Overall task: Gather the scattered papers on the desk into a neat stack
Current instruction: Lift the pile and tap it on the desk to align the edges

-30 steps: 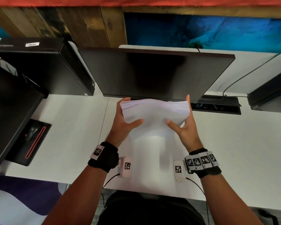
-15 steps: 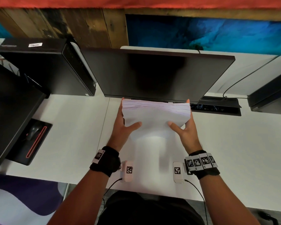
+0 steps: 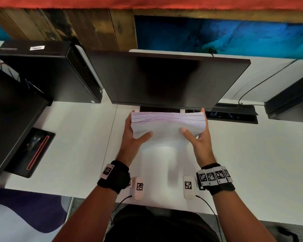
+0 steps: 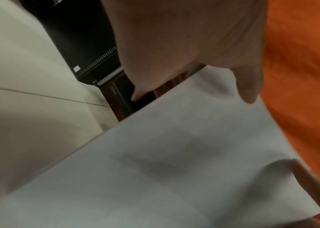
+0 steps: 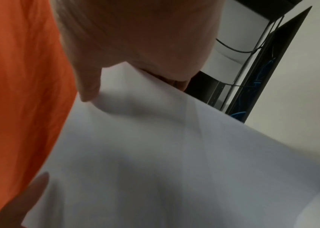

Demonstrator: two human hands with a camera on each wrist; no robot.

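A thick stack of white papers (image 3: pixel 166 127) stands on edge on the white desk (image 3: pixel 73 145), its top edge showing many sheets. My left hand (image 3: pixel 132 135) grips its left side, thumb across the near face and fingers behind. On the other side my right hand (image 3: pixel 199 135) grips in the same way. The left wrist view shows the near sheet (image 4: pixel 164 162) with my left thumb (image 4: pixel 246 86) pressed on it. In the right wrist view the same sheet (image 5: pixel 174 154) fills the frame under my right thumb (image 5: pixel 87 86).
A dark monitor (image 3: pixel 164 81) stands right behind the stack. A black computer case (image 3: pixel 51 72) sits at the back left, and a mouse on a black pad (image 3: pixel 35 147) lies at the left. A cable tray (image 3: pixel 234 116) and another black unit (image 3: pixel 292 102) are at the right.
The stack has dropped a little toward the desk between my hands, and its top edge looks more level. Both hands keep their grip on the sides.
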